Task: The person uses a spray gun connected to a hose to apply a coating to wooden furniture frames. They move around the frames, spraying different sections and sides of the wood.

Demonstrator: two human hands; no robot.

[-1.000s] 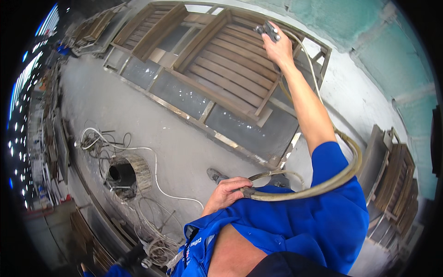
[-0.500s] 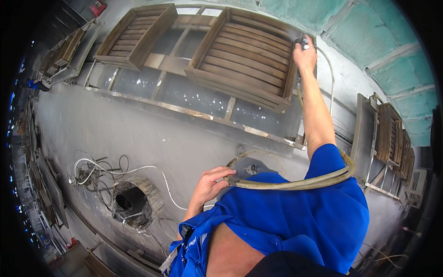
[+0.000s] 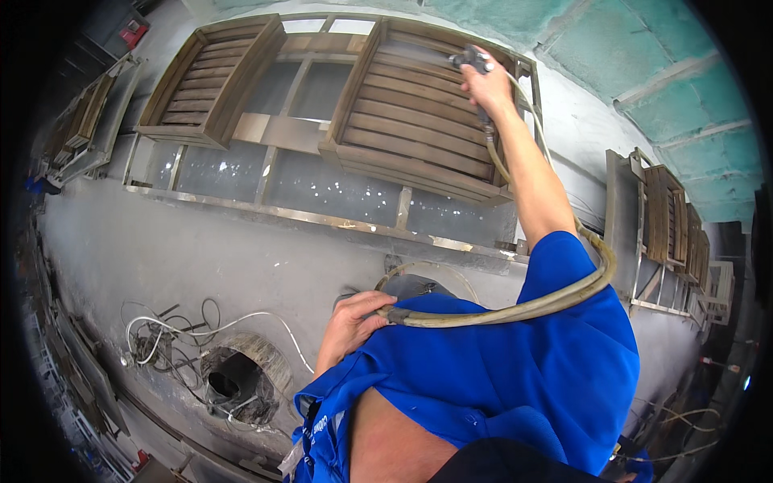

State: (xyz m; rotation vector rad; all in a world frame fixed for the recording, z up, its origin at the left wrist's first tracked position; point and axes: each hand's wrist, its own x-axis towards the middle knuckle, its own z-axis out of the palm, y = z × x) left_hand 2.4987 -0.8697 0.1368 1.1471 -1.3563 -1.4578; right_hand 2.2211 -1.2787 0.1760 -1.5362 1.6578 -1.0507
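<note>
My right hand (image 3: 493, 87), arm stretched out, is closed round a spray gun (image 3: 470, 59) above the far right part of a brown slatted wooden frame (image 3: 407, 117). A faint mist leaves the gun's left end over the upper slats. From the gun, yellowish hoses (image 3: 531, 310) loop past my right arm and across my front. My left hand (image 3: 354, 322), low near the middle, is wrapped round these hoses where dark tape binds them. A second slatted wooden frame (image 3: 211, 76) lies further left on the same metal rack (image 3: 318, 213).
A round drum-like container (image 3: 266, 362) with a dark opening stands at lower left, beside a tangle of cables (image 3: 161, 346). More slatted frames (image 3: 664, 213) rest on a rack at right. Teal panels (image 3: 620, 48) cover the far wall.
My right hand has moved left with the spray gun, from the frame's right edge to over its slats. The hoses have shifted with it; my left hand keeps its hold.
</note>
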